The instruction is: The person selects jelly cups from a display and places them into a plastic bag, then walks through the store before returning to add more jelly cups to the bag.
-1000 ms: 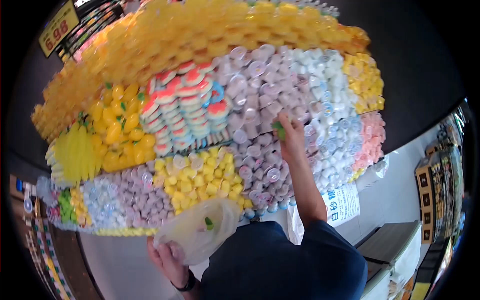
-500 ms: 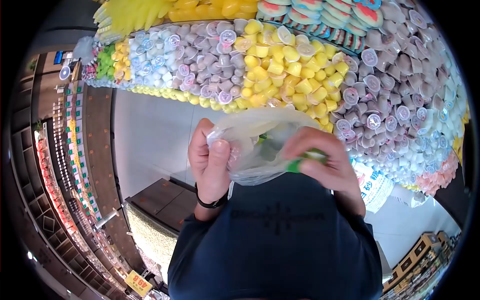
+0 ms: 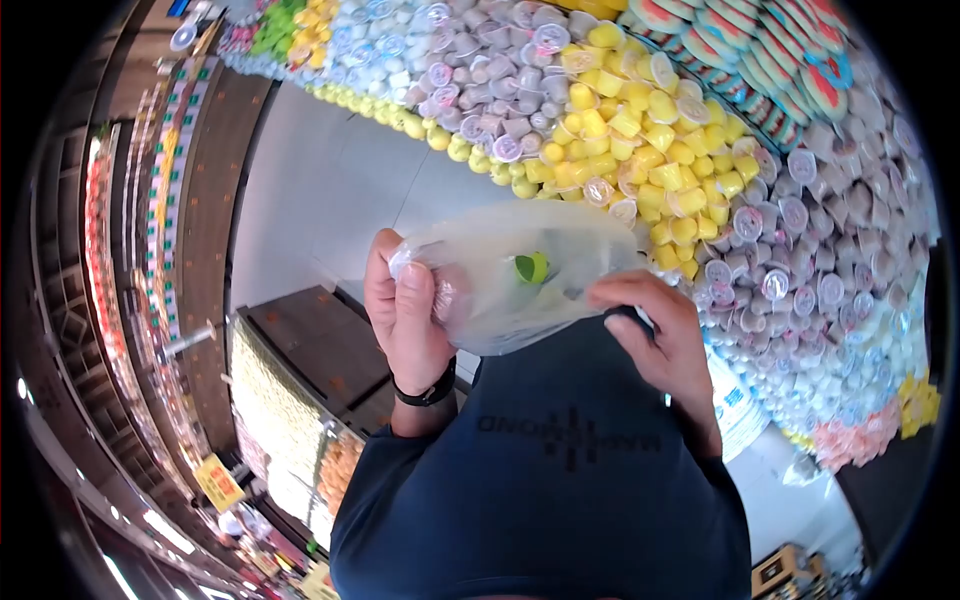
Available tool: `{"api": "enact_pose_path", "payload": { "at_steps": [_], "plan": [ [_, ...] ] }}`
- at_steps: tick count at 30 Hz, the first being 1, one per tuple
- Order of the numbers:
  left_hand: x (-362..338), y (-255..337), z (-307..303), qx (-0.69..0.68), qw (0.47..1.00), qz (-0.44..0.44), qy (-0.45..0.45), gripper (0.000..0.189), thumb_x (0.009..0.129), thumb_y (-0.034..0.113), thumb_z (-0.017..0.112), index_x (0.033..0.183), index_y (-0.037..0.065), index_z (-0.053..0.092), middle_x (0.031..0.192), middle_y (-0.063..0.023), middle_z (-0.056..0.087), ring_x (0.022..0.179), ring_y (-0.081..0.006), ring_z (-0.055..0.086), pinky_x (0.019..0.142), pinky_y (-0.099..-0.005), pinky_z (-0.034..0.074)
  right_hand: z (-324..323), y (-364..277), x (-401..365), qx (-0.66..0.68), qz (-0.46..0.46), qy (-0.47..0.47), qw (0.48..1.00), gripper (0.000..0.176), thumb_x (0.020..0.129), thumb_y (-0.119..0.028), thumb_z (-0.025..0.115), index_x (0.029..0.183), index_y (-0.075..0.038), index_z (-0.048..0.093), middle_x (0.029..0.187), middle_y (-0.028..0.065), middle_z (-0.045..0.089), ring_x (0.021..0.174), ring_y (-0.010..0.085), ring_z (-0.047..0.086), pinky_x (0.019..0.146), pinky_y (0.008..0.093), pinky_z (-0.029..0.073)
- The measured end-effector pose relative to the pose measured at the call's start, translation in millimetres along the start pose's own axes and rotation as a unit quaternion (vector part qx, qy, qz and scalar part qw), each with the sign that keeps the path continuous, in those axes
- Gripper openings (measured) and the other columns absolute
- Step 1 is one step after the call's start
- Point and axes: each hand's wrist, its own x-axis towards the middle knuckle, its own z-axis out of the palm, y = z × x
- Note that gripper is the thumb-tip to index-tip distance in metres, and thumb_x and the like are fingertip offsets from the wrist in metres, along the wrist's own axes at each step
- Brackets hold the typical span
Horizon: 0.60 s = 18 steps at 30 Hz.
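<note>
My left hand (image 3: 408, 310) grips the gathered left edge of a clear plastic bag (image 3: 480, 235), its thumb pressed on the film. The bag spreads out sideways in front of my dark shirt. A small green cup-shaped piece (image 3: 533, 267) shows inside it. At the bag's right edge is my right hand (image 3: 660, 330), its fingertips right at the film and its thumb apart from them.
A long display ahead holds yellow jelly cups (image 3: 650, 140), greyish-purple cups (image 3: 810, 230) and striped packs (image 3: 740, 50). A white printed sack (image 3: 735, 400) stands below it at right. Dark wooden cabinets (image 3: 315, 335) and shelves are at left.
The green piece has gone from my right fingers into the bag. My right thumb and fingers have parted. The view has turned, so the display sits further right.
</note>
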Motion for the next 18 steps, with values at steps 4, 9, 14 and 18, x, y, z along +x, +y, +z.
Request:
{"api": "enact_pose_path", "payload": {
  "at_steps": [4,9,14,18],
  "plan": [
    [-24.4,-9.3,-21.9,0.042,0.995,-0.038,0.077,0.011,0.100,0.018,0.044,0.098,0.008,0.049,0.064,0.0057,0.042,0.054,-0.0017,0.037,0.046,-0.0190,0.029,1.3,8.9,-5.3,0.041,0.013,-0.068,0.997,0.025,0.078,0.005,0.065,0.102,-0.001,0.062,0.089,0.0110,0.065,0.081,0.0223,0.066,0.073,0.0295,0.051],
    [-57.3,-66.5,-81.1,0.070,0.969,-0.122,0.204,0.022,0.100,0.023,0.046,0.082,0.012,0.043,0.064,0.0064,0.041,0.055,-0.0010,0.034,0.048,-0.0189,0.028,24.9,52.1,-12.7,0.098,0.141,-0.144,0.974,0.019,0.086,-0.003,0.062,0.104,0.000,0.062,0.091,0.0088,0.066,0.082,0.0167,0.066,0.075,0.0267,0.050],
    [-71.0,-128.3,-178.8,0.098,0.946,-0.179,0.253,0.021,0.099,0.024,0.048,0.083,0.011,0.046,0.069,0.0068,0.043,0.062,-0.0016,0.038,0.055,-0.0200,0.033,61.1,111.5,-19.9,0.033,0.229,-0.165,0.959,0.020,0.089,-0.007,0.061,0.107,0.002,0.060,0.093,0.0066,0.066,0.085,0.0121,0.063,0.077,0.0251,0.050],
    [-89.1,-187.0,-273.2,0.141,0.906,-0.241,0.319,0.021,0.097,0.025,0.049,0.089,0.006,0.048,0.065,0.0038,0.044,0.058,-0.0053,0.039,0.050,-0.0240,0.034,110.3,166.0,-14.7,0.033,0.296,-0.148,0.943,0.019,0.089,-0.008,0.061,0.105,0.002,0.060,0.089,0.0067,0.065,0.080,0.0121,0.063,0.072,0.0254,0.051]
  ]
}}
